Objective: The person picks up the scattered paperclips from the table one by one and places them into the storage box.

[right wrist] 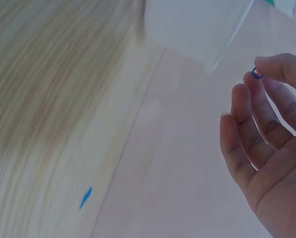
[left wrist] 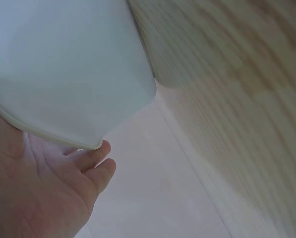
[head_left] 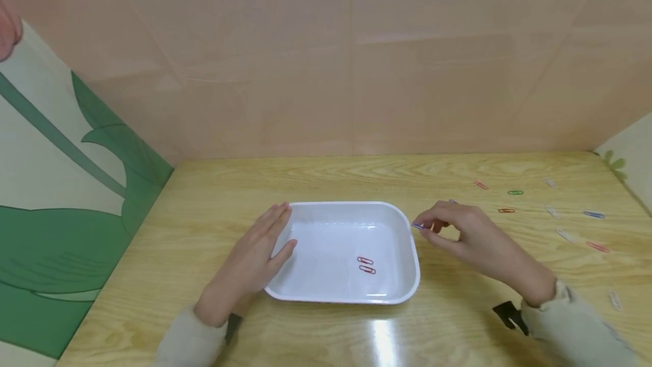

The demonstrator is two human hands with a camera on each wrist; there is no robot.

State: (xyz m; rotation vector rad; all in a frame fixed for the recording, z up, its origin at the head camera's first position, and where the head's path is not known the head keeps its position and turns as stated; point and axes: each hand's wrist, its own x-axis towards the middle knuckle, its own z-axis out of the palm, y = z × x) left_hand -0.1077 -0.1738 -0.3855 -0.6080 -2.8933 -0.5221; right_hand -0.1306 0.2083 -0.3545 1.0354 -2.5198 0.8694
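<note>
The right hand (head_left: 471, 237) pinches a blue paper clip (head_left: 417, 226) just beside the right rim of the white tray (head_left: 326, 254); the left hand (head_left: 254, 251), fingers extended, rests at the left rim. Two red clips (head_left: 367, 269) lie inside. Step judged: transfer; next move calls for clearing the rim, then release.

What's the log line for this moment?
right hand: pinches blue paperclip beside white tray | left hand: at tray's left edge | tray: two red paperclips inside | table, right: loose paperclips
</note>
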